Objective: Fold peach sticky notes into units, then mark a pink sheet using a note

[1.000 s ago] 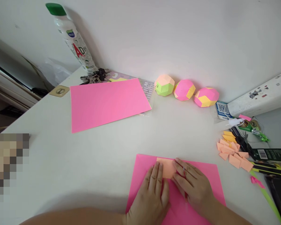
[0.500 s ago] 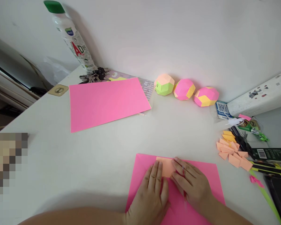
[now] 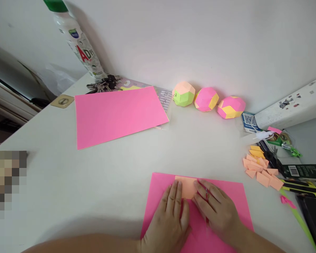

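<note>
A small peach paper piece (image 3: 189,187) lies on a large pink sheet (image 3: 239,203), along its far edge. My left hand (image 3: 171,214) lies flat with its fingers stretched out, fingertips on the left part of the peach piece. At the piece's right edge are the fingertips of my right hand (image 3: 218,207). A thin red pen (image 3: 207,221) is tucked between the fingers of that hand; part of it is hidden.
Another pink sheet (image 3: 118,117) lies back left, near keys (image 3: 105,83) and a white bottle (image 3: 81,45). Three faceted paper balls (image 3: 206,99) stand by the wall. Folded peach pieces (image 3: 260,168), a yellow-black cutter (image 3: 302,188) and a black case (image 3: 312,218) are at right.
The view has shifted slightly. My right fingertips have shifted a little at the peach piece's edge, while my left hand stays in place.
</note>
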Demonstrator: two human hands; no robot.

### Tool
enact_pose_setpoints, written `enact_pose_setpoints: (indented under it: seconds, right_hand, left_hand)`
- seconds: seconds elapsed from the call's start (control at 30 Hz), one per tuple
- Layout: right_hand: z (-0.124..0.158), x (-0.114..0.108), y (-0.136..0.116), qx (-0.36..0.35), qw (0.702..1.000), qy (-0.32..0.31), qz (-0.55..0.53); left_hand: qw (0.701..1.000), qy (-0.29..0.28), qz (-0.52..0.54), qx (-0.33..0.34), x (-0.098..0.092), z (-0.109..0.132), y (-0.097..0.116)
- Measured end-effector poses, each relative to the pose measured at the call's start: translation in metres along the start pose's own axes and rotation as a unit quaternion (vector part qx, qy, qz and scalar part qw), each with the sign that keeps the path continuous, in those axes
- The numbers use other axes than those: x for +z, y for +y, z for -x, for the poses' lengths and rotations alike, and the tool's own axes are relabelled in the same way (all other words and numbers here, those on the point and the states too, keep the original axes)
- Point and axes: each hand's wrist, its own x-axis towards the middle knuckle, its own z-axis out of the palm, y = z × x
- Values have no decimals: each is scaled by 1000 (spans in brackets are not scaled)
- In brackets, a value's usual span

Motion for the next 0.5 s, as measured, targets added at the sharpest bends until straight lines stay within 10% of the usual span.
enact_pose_setpoints:
  seconds: [0.5]
  right_hand:
    - [3,3,-1,10,1000,9,-16]
  left_hand:
    - [1000,5,0,-9,3,2,2]
